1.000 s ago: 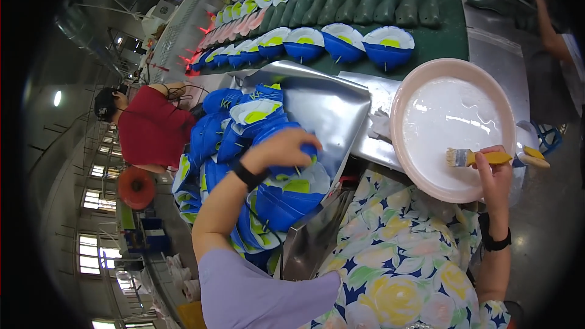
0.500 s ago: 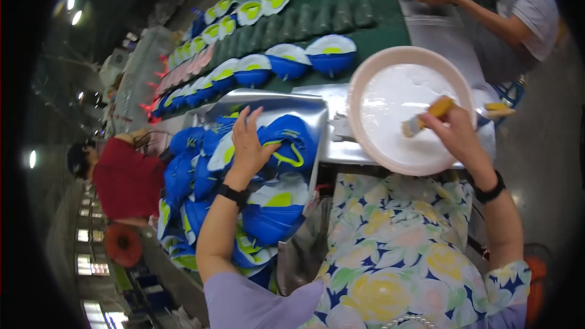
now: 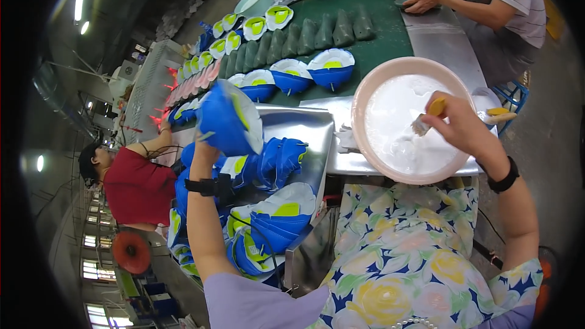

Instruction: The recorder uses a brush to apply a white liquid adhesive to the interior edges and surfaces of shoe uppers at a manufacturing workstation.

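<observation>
Flowered cloth, an apron [image 3: 402, 250] over a lilac top [image 3: 268, 298], fills the bottom of the view. Beyond it, the left hand [image 3: 206, 151] is closed on the lower left edge of a blue-and-white shoe upper [image 3: 228, 119], held above a metal tray [image 3: 311, 123] with a pile of similar uppers [image 3: 280, 225]. The held upper's pale, lime-lined opening faces right; motion blur makes its long axis hard to judge. The right hand [image 3: 456, 122] is clamped round a brush [image 3: 437, 107] with a yellow handle, bristles pointing down over white liquid [image 3: 390, 100] in a round pink basin [image 3: 359, 113]. The held upper lies left of the brush and well apart, with bare tray and the basin's rim between them.

Farther off, a green belt [image 3: 381, 9] carries rows of blue uppers [image 3: 332, 72] and dark green foot-shaped moulds [image 3: 326, 31]. Co-workers stand beyond: one in red [image 3: 140, 180] at left, one in a striped shirt [image 3: 518, 0] at right.
</observation>
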{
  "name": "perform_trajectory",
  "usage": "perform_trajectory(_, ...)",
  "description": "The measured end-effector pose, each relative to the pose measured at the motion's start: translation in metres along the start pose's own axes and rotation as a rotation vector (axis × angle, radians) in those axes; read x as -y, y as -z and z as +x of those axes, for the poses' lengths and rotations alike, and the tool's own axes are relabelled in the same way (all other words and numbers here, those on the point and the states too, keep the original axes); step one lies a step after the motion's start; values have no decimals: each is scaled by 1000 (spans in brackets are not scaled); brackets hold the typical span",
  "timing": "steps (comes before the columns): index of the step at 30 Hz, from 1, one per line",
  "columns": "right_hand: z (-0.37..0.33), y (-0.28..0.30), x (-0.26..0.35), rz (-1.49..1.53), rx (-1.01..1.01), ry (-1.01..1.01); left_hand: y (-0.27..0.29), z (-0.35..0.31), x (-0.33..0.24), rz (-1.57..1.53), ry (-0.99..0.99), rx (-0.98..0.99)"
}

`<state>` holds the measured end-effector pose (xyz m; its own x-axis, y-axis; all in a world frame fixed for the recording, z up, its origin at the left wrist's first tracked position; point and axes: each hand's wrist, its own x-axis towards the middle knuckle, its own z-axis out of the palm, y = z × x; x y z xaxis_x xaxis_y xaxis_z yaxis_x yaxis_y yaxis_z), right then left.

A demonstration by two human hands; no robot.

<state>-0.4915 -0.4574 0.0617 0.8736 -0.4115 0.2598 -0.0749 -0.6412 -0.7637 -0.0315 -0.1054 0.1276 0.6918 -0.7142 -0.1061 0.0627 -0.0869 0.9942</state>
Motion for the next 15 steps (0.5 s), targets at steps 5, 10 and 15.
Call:
perform_trajectory(5, 8, 20, -19, 46, -116, -52, -58, 10, 6, -156, -130, 150)
perform_trajectory(10, 34, 26, 0, 166, -201, 134, -151, 21, 36, -160, 276, 353)
perform_trajectory(15, 52, 42, 31, 199, -194, 297, -243, 25, 33, -132, 321, 567)
